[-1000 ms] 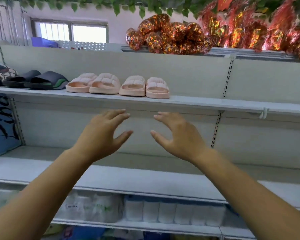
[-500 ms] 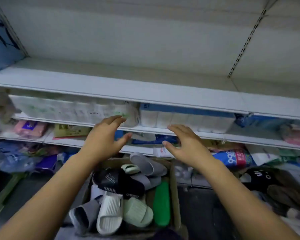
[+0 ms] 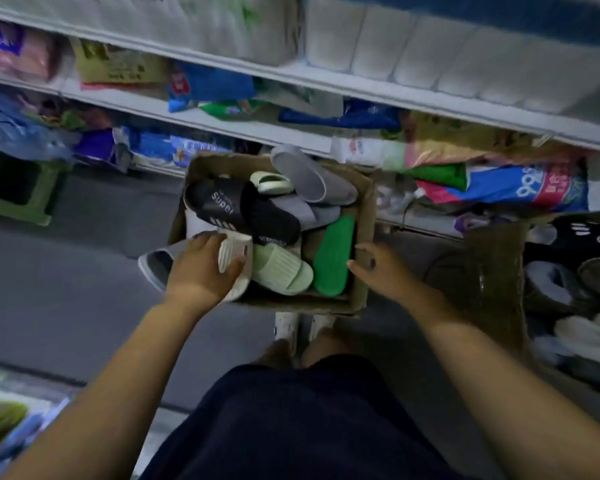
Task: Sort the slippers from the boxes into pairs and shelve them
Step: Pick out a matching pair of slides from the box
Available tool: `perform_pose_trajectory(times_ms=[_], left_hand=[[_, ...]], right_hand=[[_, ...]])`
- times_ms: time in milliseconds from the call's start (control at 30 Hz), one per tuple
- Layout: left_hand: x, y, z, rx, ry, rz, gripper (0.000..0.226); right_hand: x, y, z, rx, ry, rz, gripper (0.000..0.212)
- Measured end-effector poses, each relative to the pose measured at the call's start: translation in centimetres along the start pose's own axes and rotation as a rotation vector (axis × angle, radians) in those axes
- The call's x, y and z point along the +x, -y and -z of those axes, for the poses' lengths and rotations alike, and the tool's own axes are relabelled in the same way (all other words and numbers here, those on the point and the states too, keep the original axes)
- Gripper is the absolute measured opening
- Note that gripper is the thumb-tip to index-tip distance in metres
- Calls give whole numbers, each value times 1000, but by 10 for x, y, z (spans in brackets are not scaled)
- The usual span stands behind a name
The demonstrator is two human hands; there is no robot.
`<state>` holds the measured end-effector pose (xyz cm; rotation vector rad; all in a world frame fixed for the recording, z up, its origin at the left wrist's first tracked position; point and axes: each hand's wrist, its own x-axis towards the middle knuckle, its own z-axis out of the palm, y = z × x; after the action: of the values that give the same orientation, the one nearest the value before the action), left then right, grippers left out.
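Motion smears the whole view, so the packets on the shelf [image 3: 326, 83] beyond the hands cannot be read. The left hand [image 3: 201, 271] covers part of a cream slipper [image 3: 234, 258] at the near left corner of the cardboard box [image 3: 368, 209]. Its thumb and fingers curl round the ribbed strap and grip it. A stray grey slipper [image 3: 153, 265] just left of that hand is half hidden behind it and lies outside the box wall.

Between the hands lie a pale green slipper [image 3: 281, 271] and a green slipper [image 3: 333, 258], sole up. Beyond them a black slipper [image 3: 243, 206] overlaps the grey slippers [image 3: 312, 178].

The right hand [image 3: 381, 268] holds nothing, its fingers loosely spread at the box's right wall. Whether it touches the cardboard cannot be told. To its right a second box [image 3: 492, 265] is dark, blurred and cut off by the frame edge. Grey floor [image 3: 66, 271] stretches left of the left hand.
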<state>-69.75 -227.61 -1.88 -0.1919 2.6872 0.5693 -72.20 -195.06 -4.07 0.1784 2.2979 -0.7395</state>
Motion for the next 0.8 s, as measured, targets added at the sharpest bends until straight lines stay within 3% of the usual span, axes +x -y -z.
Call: perform_pose_trajectory(times_ms=[100,267,400,500,567,667,733,800], left_hand=[[-10,6,-36,15,63,147,65],[-24,14,-85,-3,49,229,71],[-27,14,-103,-12,-49,253,71],[-23,10,-110,-130,-133,320,74],[-19,5,-111,-289,-183,444,75],[-11,3,-110,-443,-263,583,67],[-7,4,-109,-513,-310,633,64],[-5,6,-111,-540,-361,674,64]], right_hand=[[34,-21,-29,137,112,-151,60],[75,-32,-72,283,168,-315,47],[120,-65,-115,405,192,-427,91],[131,-66,-123,448,207,-558,94],[125,-51,-116,464,195,-606,80],[129,-39,-110,357,105,-544,63],[134,-21,-97,244,-4,-415,64],[143,-2,-84,288,-43,-268,56]])
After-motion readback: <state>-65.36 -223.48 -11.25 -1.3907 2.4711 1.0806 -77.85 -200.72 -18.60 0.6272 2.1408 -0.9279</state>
